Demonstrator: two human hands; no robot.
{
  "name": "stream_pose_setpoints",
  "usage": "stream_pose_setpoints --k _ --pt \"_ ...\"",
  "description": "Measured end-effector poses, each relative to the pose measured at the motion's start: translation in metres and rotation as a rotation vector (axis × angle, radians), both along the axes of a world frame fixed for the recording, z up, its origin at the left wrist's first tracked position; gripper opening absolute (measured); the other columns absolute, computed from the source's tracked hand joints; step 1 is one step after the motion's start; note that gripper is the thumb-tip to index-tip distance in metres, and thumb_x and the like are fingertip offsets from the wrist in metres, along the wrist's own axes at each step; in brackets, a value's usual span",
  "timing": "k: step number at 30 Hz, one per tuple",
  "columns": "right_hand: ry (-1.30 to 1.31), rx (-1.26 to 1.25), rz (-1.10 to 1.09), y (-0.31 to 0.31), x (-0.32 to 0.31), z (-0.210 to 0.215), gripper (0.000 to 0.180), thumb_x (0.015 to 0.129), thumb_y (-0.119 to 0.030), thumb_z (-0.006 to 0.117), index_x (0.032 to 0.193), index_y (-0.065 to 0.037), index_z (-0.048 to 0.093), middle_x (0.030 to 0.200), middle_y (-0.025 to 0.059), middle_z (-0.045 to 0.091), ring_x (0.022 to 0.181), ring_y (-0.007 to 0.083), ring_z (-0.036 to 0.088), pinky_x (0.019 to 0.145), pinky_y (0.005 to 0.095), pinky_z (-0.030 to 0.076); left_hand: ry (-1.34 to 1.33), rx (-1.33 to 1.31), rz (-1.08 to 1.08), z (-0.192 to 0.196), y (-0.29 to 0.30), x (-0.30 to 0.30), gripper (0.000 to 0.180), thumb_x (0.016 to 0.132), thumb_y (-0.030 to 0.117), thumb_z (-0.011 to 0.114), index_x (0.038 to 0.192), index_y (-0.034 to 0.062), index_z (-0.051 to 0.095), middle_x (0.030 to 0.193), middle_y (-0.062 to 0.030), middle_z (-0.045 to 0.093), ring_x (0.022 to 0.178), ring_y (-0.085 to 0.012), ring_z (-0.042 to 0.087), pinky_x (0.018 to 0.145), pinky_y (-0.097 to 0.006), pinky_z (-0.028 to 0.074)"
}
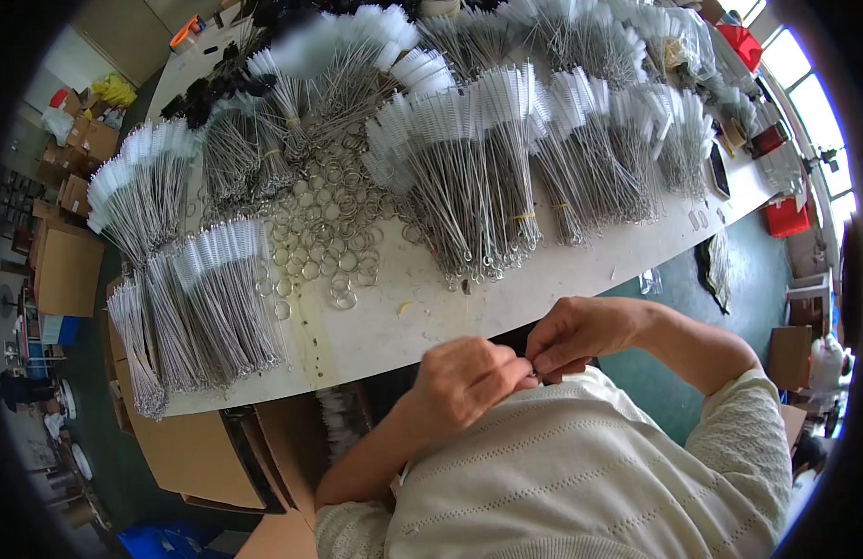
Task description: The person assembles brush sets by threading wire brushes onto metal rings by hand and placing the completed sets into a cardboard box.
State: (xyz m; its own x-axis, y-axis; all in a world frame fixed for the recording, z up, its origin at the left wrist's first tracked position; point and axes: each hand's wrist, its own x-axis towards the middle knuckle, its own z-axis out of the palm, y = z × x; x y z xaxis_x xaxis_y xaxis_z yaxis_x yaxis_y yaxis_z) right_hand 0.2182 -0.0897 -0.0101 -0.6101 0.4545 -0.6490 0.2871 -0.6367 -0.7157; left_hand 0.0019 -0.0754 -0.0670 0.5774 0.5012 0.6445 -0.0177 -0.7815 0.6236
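My left hand [461, 380] and my right hand [588, 332] meet close to my body, just off the table's front edge. Fingers of both are pinched together at the tips, which nearly touch. A tiny shiny bit [535, 374] shows between them, mostly hidden and too small to name. On the table ahead lies a spread of loose metal split rings [324, 228]. Wire-handled brushes [464, 177] with white bristles lie in bundles beyond my hands, their looped ends toward me. More such brushes [222, 298] are stacked at the left end.
The white table [385, 345] runs across in front of me. An open cardboard box [203, 456] stands below its left front edge. A dark phone-like object [719, 173] lies near the right end. Further right, a red container [785, 217] stands beyond the table.
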Motion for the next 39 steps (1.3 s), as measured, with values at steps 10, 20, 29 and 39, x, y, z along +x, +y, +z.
stream_pose_setpoints --k 10,20,29,39 --pt "-1.059 1.304 0.366 -0.011 0.02 -0.035 0.006 0.07 -0.008 0.058 0.073 -0.008 0.063 0.071 0.0063 0.058 0.069 0.0236 0.061 0.06 0.0391 0.047 0.496 0.026 0.45 -0.03 0.112 -0.01 0.013 0.069 0.008 0.069 0.079 0.0049 0.061 0.075 -0.0053 0.057 0.078 -0.0245 0.052 0.074 -0.036 0.039" --pt "-0.279 1.129 -0.369 0.025 -0.016 0.0 0.008 0.08 -0.005 0.063 0.085 0.002 0.064 0.074 0.0106 0.059 0.071 0.0208 0.06 0.062 0.03 0.048 0.289 -0.094 0.703 -0.001 0.1 -0.04 0.009 0.083 0.01 0.063 0.081 0.0019 0.059 0.077 -0.0039 0.055 0.063 -0.0116 0.048 0.061 -0.025 0.04" --pt "0.152 1.159 -0.561 0.028 -0.059 0.009 0.011 0.076 -0.004 0.068 0.086 0.002 0.066 0.089 0.0102 0.061 0.075 0.0203 0.061 0.066 0.0285 0.049 -0.551 -0.886 0.177 0.035 0.045 0.003 0.019 0.088 0.017 0.06 0.091 -0.001 0.056 0.084 -0.0064 0.059 0.07 -0.0087 0.053 0.066 -0.023 0.043" --pt "-0.234 2.218 -0.338 0.024 -0.057 0.008 0.018 0.059 -0.006 0.073 0.075 0.0 0.067 0.088 0.0028 0.062 0.045 0.0033 0.039 0.035 0.0185 0.025 -0.425 -0.955 -0.126 0.069 0.033 -0.024 0.027 0.076 -0.007 0.063 0.102 -0.0067 0.061 0.103 -0.0177 0.059 0.092 -0.0209 0.061 0.079 -0.028 0.051"
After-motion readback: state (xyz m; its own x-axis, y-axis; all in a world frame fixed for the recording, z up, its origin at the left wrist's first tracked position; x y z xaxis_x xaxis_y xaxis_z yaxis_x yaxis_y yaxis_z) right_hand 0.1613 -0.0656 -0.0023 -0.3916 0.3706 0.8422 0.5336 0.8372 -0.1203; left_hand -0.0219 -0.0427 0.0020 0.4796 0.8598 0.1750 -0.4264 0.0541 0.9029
